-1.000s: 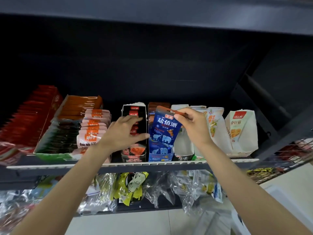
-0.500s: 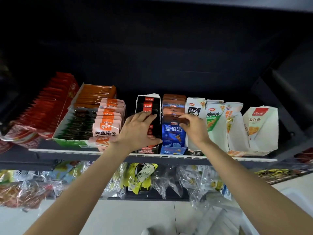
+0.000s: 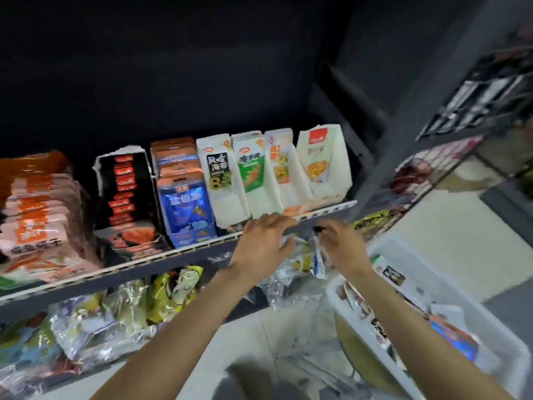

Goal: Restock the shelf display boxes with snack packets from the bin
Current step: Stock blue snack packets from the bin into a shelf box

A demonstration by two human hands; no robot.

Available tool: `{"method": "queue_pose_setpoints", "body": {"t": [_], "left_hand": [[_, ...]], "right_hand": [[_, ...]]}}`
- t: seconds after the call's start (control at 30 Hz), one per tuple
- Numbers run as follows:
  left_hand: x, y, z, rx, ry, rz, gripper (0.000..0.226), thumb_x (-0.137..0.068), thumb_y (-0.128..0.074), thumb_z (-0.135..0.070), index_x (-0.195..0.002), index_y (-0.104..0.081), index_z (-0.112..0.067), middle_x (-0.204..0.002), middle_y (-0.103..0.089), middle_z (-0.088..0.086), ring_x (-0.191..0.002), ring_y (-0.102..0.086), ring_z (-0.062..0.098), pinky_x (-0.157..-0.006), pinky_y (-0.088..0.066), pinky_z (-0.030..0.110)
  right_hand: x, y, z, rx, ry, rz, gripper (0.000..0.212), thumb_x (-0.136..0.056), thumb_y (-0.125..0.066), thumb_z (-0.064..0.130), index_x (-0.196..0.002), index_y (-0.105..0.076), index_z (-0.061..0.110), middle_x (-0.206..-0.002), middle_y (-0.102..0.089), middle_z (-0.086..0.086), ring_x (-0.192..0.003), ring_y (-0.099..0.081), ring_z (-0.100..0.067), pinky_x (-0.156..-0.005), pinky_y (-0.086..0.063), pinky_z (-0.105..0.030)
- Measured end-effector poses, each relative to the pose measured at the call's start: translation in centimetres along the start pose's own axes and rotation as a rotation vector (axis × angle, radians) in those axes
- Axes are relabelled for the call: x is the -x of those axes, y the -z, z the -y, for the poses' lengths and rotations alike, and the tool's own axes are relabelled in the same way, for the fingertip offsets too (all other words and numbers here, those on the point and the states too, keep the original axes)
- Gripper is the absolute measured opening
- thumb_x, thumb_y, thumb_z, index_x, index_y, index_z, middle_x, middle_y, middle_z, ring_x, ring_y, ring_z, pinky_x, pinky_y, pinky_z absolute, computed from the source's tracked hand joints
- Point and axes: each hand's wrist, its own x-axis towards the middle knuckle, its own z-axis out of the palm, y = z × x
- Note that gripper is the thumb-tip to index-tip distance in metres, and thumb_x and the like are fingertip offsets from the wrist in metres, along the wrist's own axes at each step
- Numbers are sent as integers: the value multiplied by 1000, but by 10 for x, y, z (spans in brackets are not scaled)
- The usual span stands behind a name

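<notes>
On the shelf stands the blue display box [image 3: 187, 209], full of blue snack packets, with a black display box [image 3: 124, 186] to its left. Right of it stand several white display boxes [image 3: 230, 183] that look nearly empty. My left hand [image 3: 264, 242] hovers just below the shelf's front edge [image 3: 161, 256], fingers spread, holding nothing. A little to the right my right hand [image 3: 341, 245] hangs with loosely curved fingers and nothing visible in it. The white bin [image 3: 403, 252] with loose snack packets [image 3: 452, 336] sits on the floor at lower right.
Pink and orange packets [image 3: 37, 215] fill the shelf's left end. Clear bags of snacks [image 3: 98, 321] crowd the lower shelf beneath. A wire rack [image 3: 427, 177] stands to the right beyond the dark shelf post. Everything is motion-blurred.
Both hands have left the display boxes and dropped below the shelf edge, shifting right. The blue packet now stands in its box. The view has swung right and down, revealing the bin.
</notes>
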Motion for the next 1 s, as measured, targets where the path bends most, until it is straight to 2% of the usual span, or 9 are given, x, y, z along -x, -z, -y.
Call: {"method": "queue_pose_setpoints", "body": {"t": [0.07, 0.17, 0.37, 0.53, 0.6, 0.7, 0.8, 0.9, 1.0], "left_hand": [[-7, -43, -27, 119, 13, 128, 29, -88, -54, -26, -116, -61, -18, -117, -61, 3, -111, -55, 24, -93, -43, 37], [-14, -107, -65, 190, 38, 339, 29, -92, -53, -27, -118, -58, -17, -120, -56, 3, -110, -53, 24, -86, -43, 32], [-17, -202, -127, 151, 30, 689, 44, -93, -52, -29, -132, -46, -12, -134, -47, 8, -120, -47, 25, -96, -41, 35], [-14, -255, -157, -56, -98, 884, 73, -94, -49, -43, -151, -11, -16, -159, -1, 2, -146, -3, 22, -117, -13, 41], [-15, -269, -162, -141, -122, 926, 76, -94, -47, -47, -151, -6, -19, -159, 5, 3, -146, 1, 24, -117, -10, 42], [-15, -281, -166, -214, -85, 969, 73, -93, -46, -49, -151, -11, -22, -159, 2, 2, -146, -4, 25, -116, -14, 44], [-11, -287, -175, -221, -52, 843, 64, -94, -46, -46, -148, -24, -21, -158, -9, 3, -145, -8, 25, -117, -14, 45], [-12, -294, -195, -62, -69, 659, 49, -95, -49, -34, -140, -40, -18, -152, -30, 3, -139, -24, 24, -112, -24, 40], [-16, -304, -221, 228, -57, 695, 54, -93, -56, -26, -141, -37, -13, -142, -41, 8, -131, -36, 23, -106, -32, 35]], "right_hand": [[23, 14, -52, 63, -146, 5, 26, -92, -52, 7, -116, -61, 10, -117, -61, -12, -107, -58, -27, -88, -47, -36], [60, 33, -122, 164, -337, 37, 37, -90, -52, 6, -126, -55, 10, -129, -54, -14, -118, -50, -30, -95, -37, -32], [123, 63, -223, 296, -597, 173, 65, -91, -57, 22, -146, -25, 12, -154, -20, -13, -142, -17, -29, -115, -15, -35], [147, 87, -267, 344, -562, 284, 79, -84, -66, 32, -147, -22, 15, -151, -24, -9, -139, -21, -27, -111, -20, -31], [147, 93, -276, 318, -562, 273, 84, -79, -72, 34, -146, -25, 18, -145, -31, -9, -134, -27, -28, -108, -25, -33], [140, 99, -285, 246, -575, 191, 76, -76, -75, 19, -142, -35, 19, -136, -36, -12, -130, -29, -30, -104, -30, -34], [136, 106, -295, 253, -629, 136, 67, -76, -75, 14, -135, -44, 12, -130, -39, -15, -123, -34, -32, -98, -35, -35], [138, 109, -303, 189, -668, 96, 51, -77, -74, 12, -123, -52, 5, -120, -45, -17, -111, -43, -32, -81, -33, -27], [141, 111, -305, 146, -627, 3, 39, -78, -71, 8, -114, -56, 4, -111, -49, -17, -104, -48, -32, -65, -21, -20]]}}
